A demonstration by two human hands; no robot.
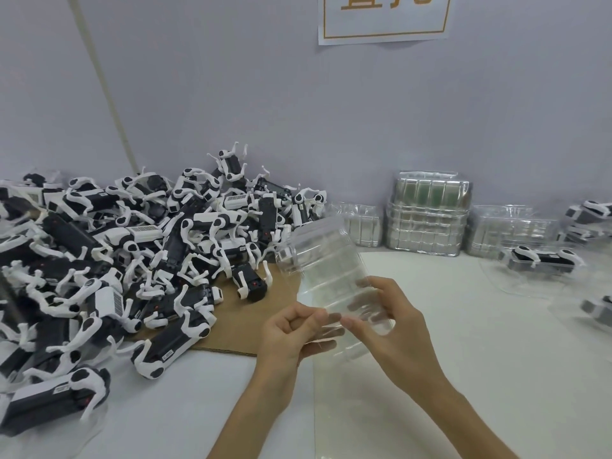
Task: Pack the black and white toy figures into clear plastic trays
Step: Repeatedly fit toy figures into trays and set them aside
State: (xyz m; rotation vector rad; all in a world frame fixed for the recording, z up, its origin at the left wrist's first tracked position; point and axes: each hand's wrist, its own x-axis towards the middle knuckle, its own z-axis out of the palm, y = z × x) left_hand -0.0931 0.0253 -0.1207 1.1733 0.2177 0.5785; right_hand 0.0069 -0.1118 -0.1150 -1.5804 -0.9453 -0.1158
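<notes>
We list one wall sign: white paper, orange border, orange characters cropped, unreadable. Toy figures: barcode labels, print too small to read.

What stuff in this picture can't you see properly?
Wall sign: the head view's top edge cuts off its writing.
Pile of toy figures: runs past the left edge, figures bury each other, so no count.
Stacked trays: clear layers blur together, number unclear.
Clear tray held by left hand and right hand: one tray or several nested, cannot tell.
</notes>
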